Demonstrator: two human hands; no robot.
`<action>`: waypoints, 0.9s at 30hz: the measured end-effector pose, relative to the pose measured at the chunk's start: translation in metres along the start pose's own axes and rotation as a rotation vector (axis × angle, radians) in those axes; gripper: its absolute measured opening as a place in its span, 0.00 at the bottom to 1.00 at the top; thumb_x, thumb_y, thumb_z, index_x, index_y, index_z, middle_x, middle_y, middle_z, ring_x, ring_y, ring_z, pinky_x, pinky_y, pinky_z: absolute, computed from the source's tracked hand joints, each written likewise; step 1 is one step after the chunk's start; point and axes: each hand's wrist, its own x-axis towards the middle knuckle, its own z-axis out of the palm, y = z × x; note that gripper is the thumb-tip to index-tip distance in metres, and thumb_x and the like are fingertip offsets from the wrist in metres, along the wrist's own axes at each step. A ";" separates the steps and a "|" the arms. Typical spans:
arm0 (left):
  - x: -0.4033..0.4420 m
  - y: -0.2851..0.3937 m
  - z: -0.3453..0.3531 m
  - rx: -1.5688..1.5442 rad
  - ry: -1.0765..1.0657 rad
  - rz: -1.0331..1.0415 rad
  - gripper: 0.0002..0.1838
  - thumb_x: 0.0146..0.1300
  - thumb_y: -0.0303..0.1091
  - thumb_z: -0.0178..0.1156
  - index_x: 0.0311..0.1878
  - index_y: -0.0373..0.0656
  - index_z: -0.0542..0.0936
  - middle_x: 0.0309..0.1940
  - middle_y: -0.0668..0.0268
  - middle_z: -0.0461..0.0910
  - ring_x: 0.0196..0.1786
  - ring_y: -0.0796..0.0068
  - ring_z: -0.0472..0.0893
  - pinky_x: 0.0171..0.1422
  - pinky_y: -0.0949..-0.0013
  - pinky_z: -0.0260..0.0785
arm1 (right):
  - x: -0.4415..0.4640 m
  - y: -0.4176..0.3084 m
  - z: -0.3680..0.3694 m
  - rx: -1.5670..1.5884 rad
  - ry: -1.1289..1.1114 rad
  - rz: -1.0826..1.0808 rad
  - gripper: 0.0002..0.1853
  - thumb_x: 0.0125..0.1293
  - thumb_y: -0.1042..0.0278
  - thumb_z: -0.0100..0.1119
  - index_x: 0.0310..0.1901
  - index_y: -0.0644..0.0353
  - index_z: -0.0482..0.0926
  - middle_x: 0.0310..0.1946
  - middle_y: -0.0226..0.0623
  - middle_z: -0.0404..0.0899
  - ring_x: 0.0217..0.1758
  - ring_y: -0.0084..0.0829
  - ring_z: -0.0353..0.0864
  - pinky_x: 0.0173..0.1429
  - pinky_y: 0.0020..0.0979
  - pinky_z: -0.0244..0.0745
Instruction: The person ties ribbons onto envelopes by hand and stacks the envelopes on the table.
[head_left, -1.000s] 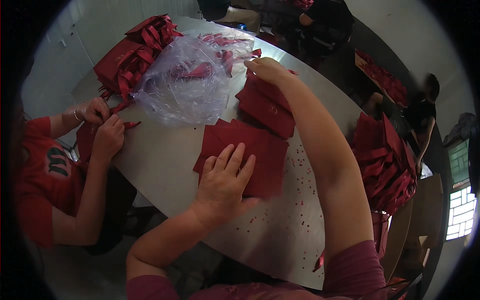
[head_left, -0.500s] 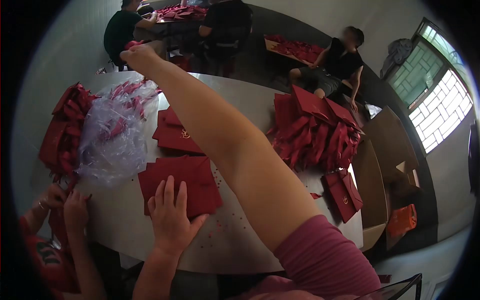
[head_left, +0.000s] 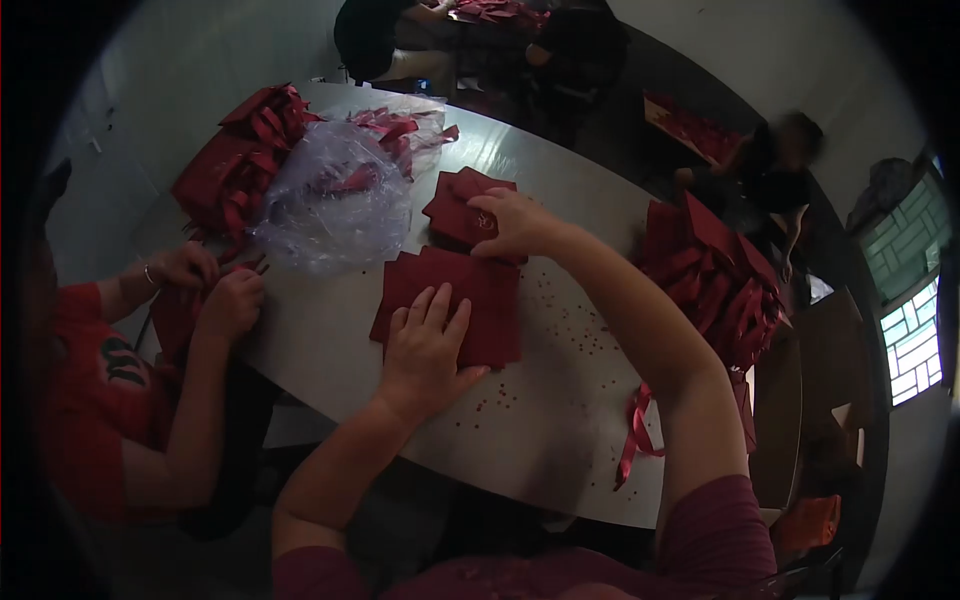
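Observation:
My left hand (head_left: 427,350) lies flat, fingers apart, on a fanned stack of dark red paper bags (head_left: 495,310). Just beyond it is a second stack of red bags (head_left: 455,215) with a gold emblem on top. My right hand (head_left: 520,222) reaches over that stack's right side, touching its top, with thumb and fingers spread around the emblem. No bag is lifted in either hand. A loose red ribbon (head_left: 636,435) lies on the table below my right forearm.
Clear plastic wrap (head_left: 335,220) and ribboned red bags (head_left: 225,180) are at left; another ribboned pile (head_left: 710,280) is at right. Small red dots (head_left: 590,335) dot the table (head_left: 590,400). A co-worker's hands (head_left: 235,300) work at left. Cardboard boxes (head_left: 825,370) stand at right.
My right arm has drawn back from a far reach, where red showed at its fingertips, to the farther stack. My left hand stays on the near stack. The view has swung left.

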 end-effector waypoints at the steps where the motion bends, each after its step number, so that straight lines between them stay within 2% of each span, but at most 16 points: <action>1: -0.001 0.000 0.001 -0.009 -0.004 0.010 0.44 0.45 0.52 0.75 0.64 0.41 0.72 0.67 0.50 0.66 0.70 0.51 0.65 0.68 0.48 0.57 | -0.006 -0.010 0.001 -0.015 -0.026 0.078 0.43 0.48 0.43 0.72 0.66 0.52 0.71 0.66 0.50 0.68 0.69 0.47 0.69 0.71 0.42 0.65; 2: -0.001 -0.001 0.001 -0.018 -0.009 0.017 0.44 0.45 0.52 0.75 0.64 0.41 0.72 0.67 0.50 0.66 0.70 0.51 0.65 0.68 0.49 0.57 | -0.007 -0.017 0.001 -0.030 -0.055 0.155 0.44 0.49 0.46 0.73 0.68 0.54 0.69 0.70 0.53 0.63 0.72 0.49 0.65 0.73 0.40 0.62; 4: 0.000 -0.001 0.000 -0.016 0.007 0.012 0.44 0.44 0.52 0.75 0.64 0.41 0.72 0.67 0.50 0.67 0.70 0.52 0.65 0.68 0.49 0.58 | -0.001 -0.025 -0.002 0.007 -0.016 0.151 0.45 0.48 0.44 0.73 0.68 0.50 0.69 0.70 0.53 0.63 0.72 0.49 0.65 0.74 0.43 0.60; 6: -0.002 0.000 0.000 -0.022 0.000 0.000 0.44 0.44 0.52 0.75 0.64 0.41 0.72 0.67 0.50 0.67 0.70 0.52 0.65 0.68 0.49 0.58 | 0.003 -0.031 -0.001 -0.144 -0.040 0.197 0.43 0.48 0.45 0.72 0.67 0.49 0.71 0.70 0.50 0.64 0.71 0.49 0.66 0.73 0.47 0.60; 9: -0.001 -0.002 0.001 0.005 0.014 -0.010 0.44 0.43 0.53 0.75 0.63 0.42 0.73 0.66 0.52 0.68 0.69 0.53 0.66 0.68 0.52 0.58 | 0.016 -0.014 0.002 -0.193 -0.106 0.080 0.41 0.47 0.46 0.71 0.65 0.49 0.72 0.70 0.46 0.65 0.72 0.48 0.66 0.73 0.51 0.59; 10: -0.001 -0.002 0.000 -0.008 0.013 -0.001 0.44 0.43 0.53 0.75 0.63 0.43 0.74 0.66 0.52 0.68 0.69 0.53 0.66 0.68 0.52 0.58 | 0.021 -0.012 0.001 -0.224 -0.160 0.093 0.43 0.46 0.51 0.73 0.67 0.44 0.69 0.71 0.42 0.64 0.73 0.48 0.62 0.71 0.56 0.60; 11: -0.001 -0.002 0.000 -0.026 0.010 0.004 0.43 0.43 0.53 0.75 0.63 0.43 0.74 0.66 0.52 0.68 0.69 0.53 0.66 0.68 0.52 0.58 | 0.023 -0.009 0.000 -0.217 -0.171 0.076 0.43 0.46 0.51 0.73 0.67 0.44 0.69 0.71 0.42 0.64 0.73 0.48 0.62 0.71 0.56 0.60; 13: 0.000 -0.003 0.001 -0.019 0.005 -0.008 0.43 0.44 0.53 0.75 0.63 0.43 0.74 0.66 0.52 0.68 0.69 0.53 0.66 0.68 0.52 0.58 | 0.023 -0.008 -0.002 -0.275 -0.110 -0.024 0.46 0.45 0.55 0.74 0.70 0.40 0.65 0.74 0.40 0.57 0.76 0.48 0.57 0.72 0.58 0.58; 15: -0.002 -0.003 0.002 -0.013 -0.011 -0.028 0.43 0.44 0.52 0.75 0.63 0.43 0.73 0.66 0.52 0.67 0.69 0.53 0.66 0.69 0.51 0.57 | 0.023 -0.013 -0.001 -0.258 -0.159 -0.050 0.50 0.45 0.58 0.75 0.73 0.34 0.61 0.76 0.39 0.51 0.79 0.48 0.50 0.74 0.58 0.55; 16: -0.002 -0.004 0.001 -0.026 -0.014 -0.014 0.43 0.44 0.52 0.75 0.63 0.42 0.73 0.67 0.52 0.67 0.69 0.53 0.66 0.69 0.51 0.57 | 0.025 -0.018 -0.001 -0.260 -0.286 0.008 0.53 0.45 0.56 0.75 0.74 0.29 0.57 0.78 0.37 0.47 0.80 0.48 0.46 0.76 0.58 0.53; 21: -0.003 -0.007 0.003 -0.052 -0.015 -0.026 0.42 0.45 0.51 0.74 0.63 0.42 0.74 0.67 0.51 0.66 0.70 0.53 0.65 0.69 0.52 0.57 | 0.033 0.012 0.013 -0.186 -0.313 -0.103 0.52 0.47 0.52 0.75 0.75 0.28 0.56 0.79 0.36 0.46 0.81 0.48 0.45 0.77 0.58 0.52; 24: -0.001 -0.008 0.004 -0.074 -0.021 -0.015 0.40 0.46 0.50 0.74 0.62 0.41 0.74 0.66 0.50 0.67 0.70 0.50 0.65 0.69 0.49 0.57 | 0.044 0.021 0.009 -0.220 -0.261 -0.065 0.50 0.48 0.50 0.74 0.74 0.28 0.58 0.78 0.37 0.49 0.79 0.46 0.51 0.77 0.51 0.55; 27: -0.001 -0.010 0.004 -0.085 -0.017 0.003 0.38 0.47 0.48 0.74 0.61 0.41 0.75 0.65 0.51 0.68 0.70 0.51 0.67 0.70 0.49 0.57 | 0.061 0.039 0.011 -0.152 -0.213 -0.064 0.50 0.48 0.49 0.74 0.74 0.29 0.58 0.78 0.37 0.50 0.79 0.47 0.51 0.78 0.49 0.56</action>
